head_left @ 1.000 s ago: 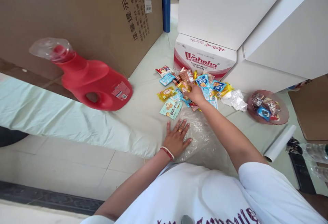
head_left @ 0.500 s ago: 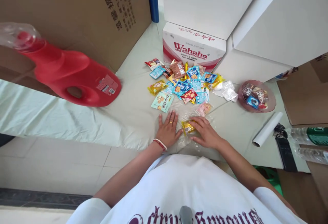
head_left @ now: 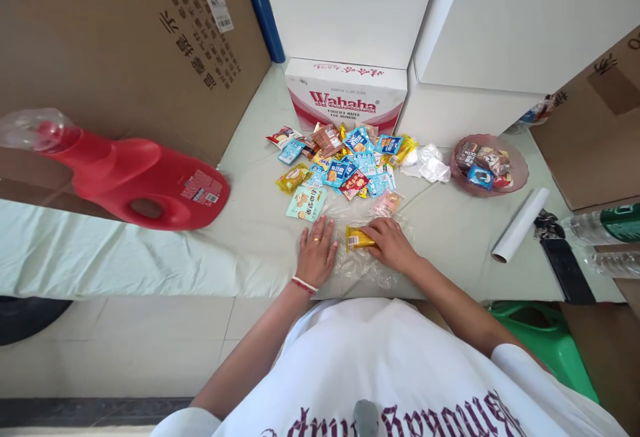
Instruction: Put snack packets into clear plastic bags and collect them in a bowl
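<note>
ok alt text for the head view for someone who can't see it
Right hand holds a yellow snack packet on clear plastic, left hand flat nearby. Beyond: wrapped snacks piled before a Wahaha water carton, a red jug left, a snack bowl right.

**Small multicoloured plastic snack packets point(head_left: 335, 172) heaped centrally**

They lie on the pale green cloth point(head_left: 250, 250), before the white-and-red cardboard box point(head_left: 350, 107). Left is the red plastic handled jug point(head_left: 165, 177); right, the round translucent pink bowl point(head_left: 519, 174). The white cylindrical roll point(head_left: 520, 227) lies before the bowl, left of the flat black rectangular object point(head_left: 565, 267).
</note>
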`<state>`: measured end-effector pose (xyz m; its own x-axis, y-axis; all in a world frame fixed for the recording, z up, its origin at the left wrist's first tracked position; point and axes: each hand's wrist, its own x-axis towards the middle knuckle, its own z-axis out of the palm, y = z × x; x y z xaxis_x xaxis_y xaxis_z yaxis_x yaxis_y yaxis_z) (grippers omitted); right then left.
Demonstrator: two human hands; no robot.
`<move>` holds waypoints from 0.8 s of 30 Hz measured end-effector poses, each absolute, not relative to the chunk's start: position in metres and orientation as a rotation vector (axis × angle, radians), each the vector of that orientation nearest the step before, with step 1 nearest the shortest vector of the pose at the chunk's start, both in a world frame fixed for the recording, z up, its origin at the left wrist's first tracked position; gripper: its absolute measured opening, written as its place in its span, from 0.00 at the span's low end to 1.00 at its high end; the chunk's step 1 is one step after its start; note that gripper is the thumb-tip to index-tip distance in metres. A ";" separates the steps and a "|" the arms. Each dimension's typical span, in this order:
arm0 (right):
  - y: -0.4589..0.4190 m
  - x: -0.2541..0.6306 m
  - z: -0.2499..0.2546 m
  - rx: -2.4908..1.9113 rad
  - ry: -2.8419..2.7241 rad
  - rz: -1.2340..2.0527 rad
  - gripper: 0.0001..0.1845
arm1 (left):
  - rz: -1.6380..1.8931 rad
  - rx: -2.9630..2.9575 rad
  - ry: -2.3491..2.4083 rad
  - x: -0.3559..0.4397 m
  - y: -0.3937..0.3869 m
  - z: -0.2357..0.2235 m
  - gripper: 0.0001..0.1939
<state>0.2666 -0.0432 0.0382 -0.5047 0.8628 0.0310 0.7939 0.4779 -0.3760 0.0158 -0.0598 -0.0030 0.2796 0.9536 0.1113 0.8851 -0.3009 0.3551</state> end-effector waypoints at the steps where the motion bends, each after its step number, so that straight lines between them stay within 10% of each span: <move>1: -0.049 0.272 0.039 -1.390 -2.473 0.462 0.30 | 0.500 2.320 1.690 0.012 -0.060 -0.005 0.30; 19: -0.040 0.311 0.067 -1.151 -2.186 0.959 0.11 | 0.277 2.395 1.249 -0.038 -0.053 0.014 0.35; 24: -0.005 0.312 0.062 -1.431 -2.090 1.189 0.14 | 0.591 2.164 1.577 -0.007 -0.046 0.002 0.16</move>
<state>0.3115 -0.0053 0.0617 -0.4338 0.8848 -0.1703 0.5986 0.1417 -0.7884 -0.0068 -0.0464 0.0023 0.2750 0.9559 0.1028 0.7882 -0.2854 0.5452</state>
